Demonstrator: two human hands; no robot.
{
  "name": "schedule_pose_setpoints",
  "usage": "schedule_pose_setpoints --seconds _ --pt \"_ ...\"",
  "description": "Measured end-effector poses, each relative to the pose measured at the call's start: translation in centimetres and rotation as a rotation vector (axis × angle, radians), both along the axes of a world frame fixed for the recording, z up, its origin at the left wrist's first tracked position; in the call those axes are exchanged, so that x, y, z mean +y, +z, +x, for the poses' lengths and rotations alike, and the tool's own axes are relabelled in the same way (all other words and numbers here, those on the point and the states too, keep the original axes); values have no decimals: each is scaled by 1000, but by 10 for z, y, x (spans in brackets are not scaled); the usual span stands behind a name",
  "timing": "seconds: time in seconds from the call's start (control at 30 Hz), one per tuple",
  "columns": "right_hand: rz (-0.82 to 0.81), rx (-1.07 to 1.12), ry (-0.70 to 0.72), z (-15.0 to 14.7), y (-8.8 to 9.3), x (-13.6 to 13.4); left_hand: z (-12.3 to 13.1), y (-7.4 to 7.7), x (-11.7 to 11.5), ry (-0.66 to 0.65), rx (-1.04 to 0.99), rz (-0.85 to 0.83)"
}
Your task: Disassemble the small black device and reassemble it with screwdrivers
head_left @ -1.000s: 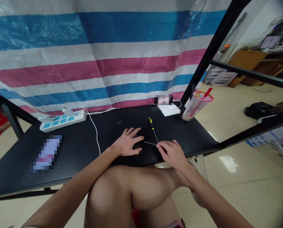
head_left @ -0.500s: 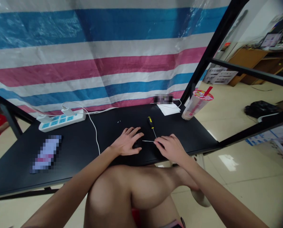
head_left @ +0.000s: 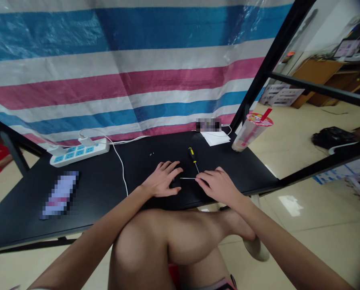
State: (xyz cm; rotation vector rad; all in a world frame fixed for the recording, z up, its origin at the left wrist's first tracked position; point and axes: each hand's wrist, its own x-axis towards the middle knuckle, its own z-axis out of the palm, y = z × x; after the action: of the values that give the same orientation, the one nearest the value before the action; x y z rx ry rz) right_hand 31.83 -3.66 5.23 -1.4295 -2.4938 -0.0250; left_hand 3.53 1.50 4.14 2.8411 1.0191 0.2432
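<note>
My left hand point(head_left: 165, 180) rests on the black tabletop, its fingers and thumb curved around a small black object point(head_left: 175, 182). That object barely stands out against the dark surface, so its kind is unclear. In my right hand point(head_left: 217, 184) is a screwdriver point(head_left: 188, 178), its thin metal shaft pointing left at the black object and its handle hidden in my closed fingers. Just beyond lies a second screwdriver point(head_left: 192, 154) with a black and yellow handle, its shaft running toward my right fingertips. Several tiny bits, maybe screws point(head_left: 151, 154), lie behind my left hand.
A white power strip point(head_left: 80, 152) with plugs and a white cable point(head_left: 118, 161) sits at the back left. A blurred-out item point(head_left: 60, 195) lies front left. White paper point(head_left: 216, 138) and a drink cup point(head_left: 248, 135) stand near the right end. Striped sheeting point(head_left: 131, 80) hangs behind.
Both hands stay in nearly the same place. The screwdriver in my right hand has shifted very slightly; the view has moved a little.
</note>
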Motion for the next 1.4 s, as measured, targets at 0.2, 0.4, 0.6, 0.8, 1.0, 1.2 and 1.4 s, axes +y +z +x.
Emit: schedule_pose_setpoints --seconds 0.2,0.4,0.6,0.8,1.0,1.2,1.4 --pt "21 -10 -6 4 4 4 -1 -1 0 0 -4 -4" --pt "38 -54 34 0 7 4 -1 -3 2 -12 -5 4" --pt "74 -180 52 -7 16 7 -1 -3 2 -16 -2 7" --pt "-48 -250 -16 -12 25 5 -2 -3 2 -20 -12 7" --pt "-114 -211 -167 -25 9 -9 -2 -4 2 -21 -15 32" --pt "-142 -175 -260 -31 0 -12 1 -2 -1 -50 11 40" --pt "-99 -134 -246 -29 1 -5 2 -4 -2 -55 -40 6"
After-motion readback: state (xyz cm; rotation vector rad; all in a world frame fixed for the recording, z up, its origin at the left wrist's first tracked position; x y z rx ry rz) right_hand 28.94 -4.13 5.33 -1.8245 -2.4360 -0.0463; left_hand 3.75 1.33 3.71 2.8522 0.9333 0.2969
